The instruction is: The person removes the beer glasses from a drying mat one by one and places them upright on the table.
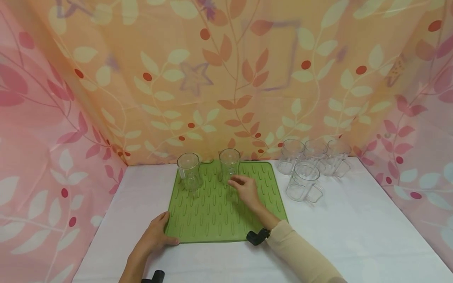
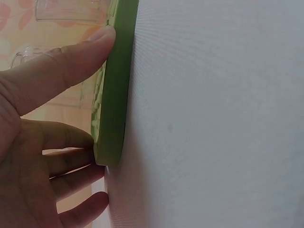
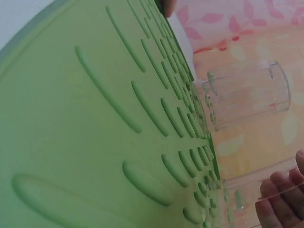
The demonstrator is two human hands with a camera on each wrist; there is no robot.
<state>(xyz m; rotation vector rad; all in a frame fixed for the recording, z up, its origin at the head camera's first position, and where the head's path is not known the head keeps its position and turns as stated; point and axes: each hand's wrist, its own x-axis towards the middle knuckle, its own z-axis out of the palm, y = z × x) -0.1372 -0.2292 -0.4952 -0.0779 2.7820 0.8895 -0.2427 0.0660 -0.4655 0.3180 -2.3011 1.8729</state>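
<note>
A green ribbed drying mat (image 1: 212, 224) lies on the table. My left hand (image 1: 155, 234) touches its near left corner, thumb along the front edge and fingers against the left side; the left wrist view shows this thumb (image 2: 71, 66) nearly straight. On the mat's far half stand two clear glass mugs: the left mug (image 1: 189, 171) and the right mug (image 1: 229, 159). Close to the right mug's lower part is my right hand (image 1: 245, 190), its fingers loosely bent. In the right wrist view, the fingertips (image 3: 278, 194) lie beside the glass; contact is unclear.
Several more clear glass mugs (image 1: 304, 177) stand grouped on the white tablecloth (image 1: 339, 224), right of the mat, handles turned rightward. Behind the table hangs an orange leaf-patterned cloth (image 1: 226, 86), with a pink cloth (image 1: 53, 157) on the left side.
</note>
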